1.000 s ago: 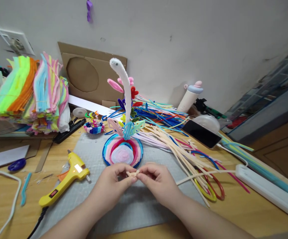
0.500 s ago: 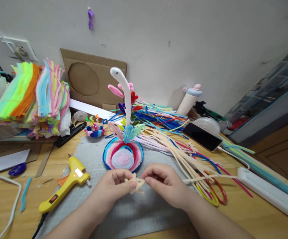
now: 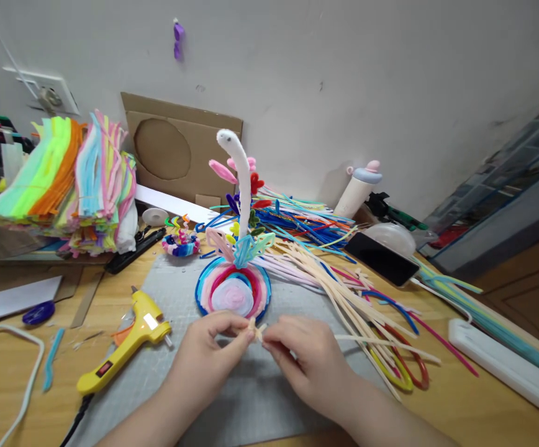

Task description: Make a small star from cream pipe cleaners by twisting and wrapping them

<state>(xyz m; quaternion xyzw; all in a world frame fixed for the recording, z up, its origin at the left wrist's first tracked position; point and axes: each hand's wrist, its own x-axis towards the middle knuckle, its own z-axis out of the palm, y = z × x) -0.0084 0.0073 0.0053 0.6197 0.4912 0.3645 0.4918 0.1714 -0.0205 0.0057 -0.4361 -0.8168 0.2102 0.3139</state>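
Between my two hands is a small cream pipe cleaner piece [image 3: 253, 328], bent into a little star-like shape. My left hand [image 3: 218, 351] pinches it between thumb and fingertips. The fingertips of my right hand [image 3: 304, 351] close on its right side. A long cream strand [image 3: 390, 341] runs out to the right from behind my right hand; whether it joins the small piece is hidden. Just beyond my hands stands a pipe cleaner model with a round coiled base [image 3: 204, 288], a white upright neck [image 3: 243, 180] and coloured flowers and loops.
A yellow glue gun [image 3: 132, 341] lies left on the grey mat [image 3: 158, 403]. Loose cream pipe cleaners [image 3: 332, 285], a phone [image 3: 381, 257] and a white power strip [image 3: 507, 369] are on the right. Bundled pipe cleaners [image 3: 55, 167] stand at back left, near cardboard [image 3: 204, 143].
The cream piece has turned and looks more compact between my fingertips. My right hand has rolled over, its fingers lower and closer on the piece. The whole view has shifted slightly.
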